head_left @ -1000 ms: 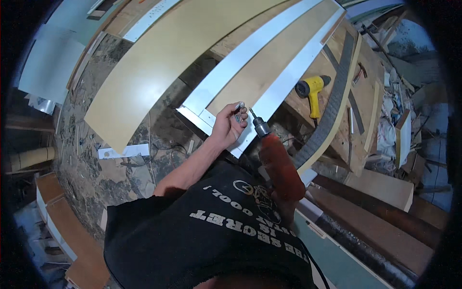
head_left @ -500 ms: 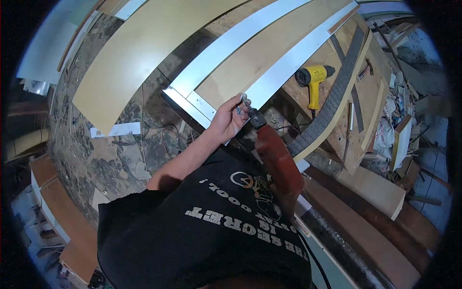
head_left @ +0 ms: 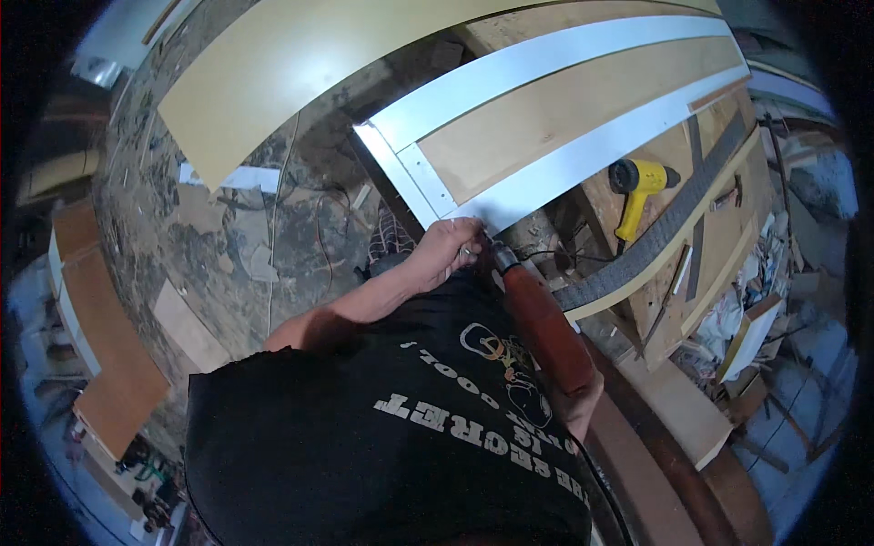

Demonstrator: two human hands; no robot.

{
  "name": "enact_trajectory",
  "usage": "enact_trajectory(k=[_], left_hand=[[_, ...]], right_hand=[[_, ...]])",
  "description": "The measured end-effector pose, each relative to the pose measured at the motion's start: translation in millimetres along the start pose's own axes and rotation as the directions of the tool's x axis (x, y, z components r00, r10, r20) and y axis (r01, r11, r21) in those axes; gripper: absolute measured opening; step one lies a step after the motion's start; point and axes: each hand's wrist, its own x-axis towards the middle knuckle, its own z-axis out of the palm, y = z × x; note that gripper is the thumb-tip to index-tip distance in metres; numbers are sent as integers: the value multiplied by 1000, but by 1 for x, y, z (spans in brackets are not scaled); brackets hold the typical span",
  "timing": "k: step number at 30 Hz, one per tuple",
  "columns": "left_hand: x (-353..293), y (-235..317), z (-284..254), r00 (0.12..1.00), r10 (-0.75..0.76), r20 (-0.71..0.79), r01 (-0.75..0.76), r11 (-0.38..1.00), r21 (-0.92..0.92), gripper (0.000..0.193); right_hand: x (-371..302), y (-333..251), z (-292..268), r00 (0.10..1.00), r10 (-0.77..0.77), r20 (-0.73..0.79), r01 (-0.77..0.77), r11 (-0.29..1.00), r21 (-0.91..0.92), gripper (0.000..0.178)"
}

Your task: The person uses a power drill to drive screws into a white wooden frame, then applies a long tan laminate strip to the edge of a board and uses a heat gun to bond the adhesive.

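My left hand is at the near corner of a long panel with white strips along its edges. Its thumb and finger are pinched together by the drill's tip, and small shiny metal pieces show in the curled fingers, too small to name surely. A red power drill slants from there toward my body, its chuck close to my left fingertips. Around the drill's rear end, my right hand is closed and partly hidden by the drill body.
A yellow heat gun lies on a wooden frame beside a curved dark grey strip. Behind the panel spreads a large curved tan sheet. A claw hammer and offcuts lie at right; a cord trails from the drill.
My view has turned, so the panel and heat gun sit farther right. My left fingers have closed in at the panel's near edge, and the drill's tip has come down with them.
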Motion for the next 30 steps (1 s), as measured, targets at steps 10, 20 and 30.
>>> enact_trajectory(k=[10, 20, 30], left_hand=[[-27, -27, -38, 991, -130, 44, 136, 960, -243, 21], [-23, -42, -46, 993, -98, -71, 65, 924, -376, 24], [-19, -51, -49, 994, -85, -64, 52, 913, -404, 22]], right_hand=[[-25, -146, 44, 890, -202, 409, 380, 823, -423, 54], [-4, -174, 68, 793, -170, 585, 559, 584, -589, 63], [-10, -197, 100, 711, -178, 681, 687, 381, -618, 58]])
